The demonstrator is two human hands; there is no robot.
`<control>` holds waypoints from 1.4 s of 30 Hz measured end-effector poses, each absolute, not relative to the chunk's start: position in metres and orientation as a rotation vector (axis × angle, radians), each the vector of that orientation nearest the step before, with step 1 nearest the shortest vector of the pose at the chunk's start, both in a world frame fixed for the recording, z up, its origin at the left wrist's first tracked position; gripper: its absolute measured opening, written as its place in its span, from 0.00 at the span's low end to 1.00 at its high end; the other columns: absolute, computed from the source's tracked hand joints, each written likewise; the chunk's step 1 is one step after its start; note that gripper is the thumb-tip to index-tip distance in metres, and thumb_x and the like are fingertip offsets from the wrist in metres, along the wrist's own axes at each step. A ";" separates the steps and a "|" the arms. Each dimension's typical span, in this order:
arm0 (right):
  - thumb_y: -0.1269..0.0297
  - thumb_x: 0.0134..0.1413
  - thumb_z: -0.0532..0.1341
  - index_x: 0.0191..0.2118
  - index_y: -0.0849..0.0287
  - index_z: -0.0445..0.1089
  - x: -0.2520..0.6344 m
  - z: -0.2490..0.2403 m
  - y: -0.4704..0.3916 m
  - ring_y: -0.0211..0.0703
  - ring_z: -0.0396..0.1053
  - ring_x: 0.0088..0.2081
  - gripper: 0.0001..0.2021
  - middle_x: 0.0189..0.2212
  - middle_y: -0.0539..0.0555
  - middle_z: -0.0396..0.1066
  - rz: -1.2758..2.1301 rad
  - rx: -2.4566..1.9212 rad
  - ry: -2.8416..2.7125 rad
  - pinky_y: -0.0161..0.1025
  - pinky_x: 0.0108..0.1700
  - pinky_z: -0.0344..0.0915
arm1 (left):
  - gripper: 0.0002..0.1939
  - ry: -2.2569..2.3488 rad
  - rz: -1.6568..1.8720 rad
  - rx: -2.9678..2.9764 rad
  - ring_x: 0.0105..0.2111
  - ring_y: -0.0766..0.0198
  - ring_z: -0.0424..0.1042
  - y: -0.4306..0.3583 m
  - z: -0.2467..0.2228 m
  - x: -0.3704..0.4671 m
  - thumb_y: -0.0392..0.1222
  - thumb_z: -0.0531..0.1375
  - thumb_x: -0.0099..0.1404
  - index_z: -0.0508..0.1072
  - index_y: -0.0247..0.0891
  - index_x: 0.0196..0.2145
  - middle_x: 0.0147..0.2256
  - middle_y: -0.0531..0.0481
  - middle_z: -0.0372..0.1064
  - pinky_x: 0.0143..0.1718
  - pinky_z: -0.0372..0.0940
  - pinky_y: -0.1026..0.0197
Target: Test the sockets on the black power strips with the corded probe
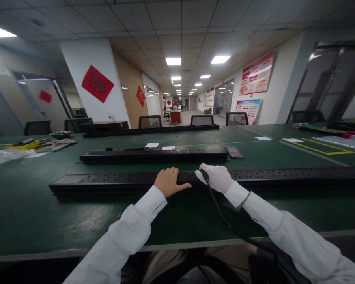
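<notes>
A long black power strip [106, 180] with red dots along its top lies across the green table in front of me. My left hand [168, 182], bare, rests over the strip's top and front edge, its thumb stretched out to the right. To its right, my right hand [217, 177] in a white glove is closed around a black plug on a black cable [225, 221], held at the strip. The cable runs down toward my lap. Whether the plug sits in a socket is hidden by the glove.
Behind lies a second black strip [154, 156], with a phone-like object [234, 152] at its right end. A third strip [150, 131] is at the far edge. Gloves and a bowl [60, 135] are at left; boards [322, 128] at right.
</notes>
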State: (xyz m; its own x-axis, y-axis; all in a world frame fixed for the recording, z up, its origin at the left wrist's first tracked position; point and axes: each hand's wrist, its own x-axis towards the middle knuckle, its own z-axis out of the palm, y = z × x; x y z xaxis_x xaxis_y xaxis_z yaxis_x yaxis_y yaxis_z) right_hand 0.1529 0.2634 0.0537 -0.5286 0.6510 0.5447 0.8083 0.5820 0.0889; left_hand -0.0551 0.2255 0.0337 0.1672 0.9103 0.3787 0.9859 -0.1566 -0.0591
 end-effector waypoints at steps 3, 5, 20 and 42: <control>0.49 0.57 0.43 0.34 0.55 0.66 0.153 0.054 0.263 0.36 0.66 0.25 0.21 0.23 0.51 0.71 -0.462 -1.179 -2.353 0.32 0.26 0.46 | 0.39 -1.831 -0.359 -2.150 0.38 0.51 0.66 0.225 0.034 -0.054 0.73 0.43 0.50 0.66 0.35 0.40 0.36 0.41 0.66 0.40 0.57 0.53; 0.49 0.57 0.43 0.34 0.56 0.66 0.153 0.054 0.263 0.36 0.66 0.25 0.21 0.23 0.51 0.71 -0.462 -1.185 -2.354 0.32 0.26 0.46 | 0.39 -1.832 -0.358 -2.157 0.38 0.51 0.66 0.225 0.034 -0.054 0.73 0.42 0.50 0.66 0.35 0.40 0.36 0.41 0.66 0.40 0.57 0.53; 0.49 0.57 0.43 0.34 0.55 0.66 0.154 0.054 0.263 0.36 0.65 0.24 0.20 0.23 0.50 0.70 -0.441 -1.153 -2.359 0.32 0.26 0.46 | 0.40 -1.815 -0.367 -2.182 0.36 0.52 0.67 0.226 0.035 -0.056 0.73 0.41 0.50 0.65 0.35 0.40 0.35 0.41 0.66 0.39 0.58 0.53; 0.49 0.57 0.43 0.34 0.55 0.66 0.153 0.053 0.263 0.36 0.65 0.24 0.20 0.22 0.50 0.70 -0.458 -1.166 -2.342 0.32 0.26 0.45 | 0.40 -1.781 -0.369 -2.166 0.36 0.53 0.67 0.227 0.032 -0.057 0.73 0.41 0.50 0.66 0.34 0.40 0.34 0.42 0.66 0.39 0.58 0.54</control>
State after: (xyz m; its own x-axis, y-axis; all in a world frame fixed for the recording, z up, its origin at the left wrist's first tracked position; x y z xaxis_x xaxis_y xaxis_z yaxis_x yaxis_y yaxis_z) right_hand 0.1526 0.2633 0.0530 -0.5211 0.6491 0.5542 0.8101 0.5805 0.0817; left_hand -0.0569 0.2269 0.0320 0.1932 0.9007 0.3891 0.9812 -0.1778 -0.0756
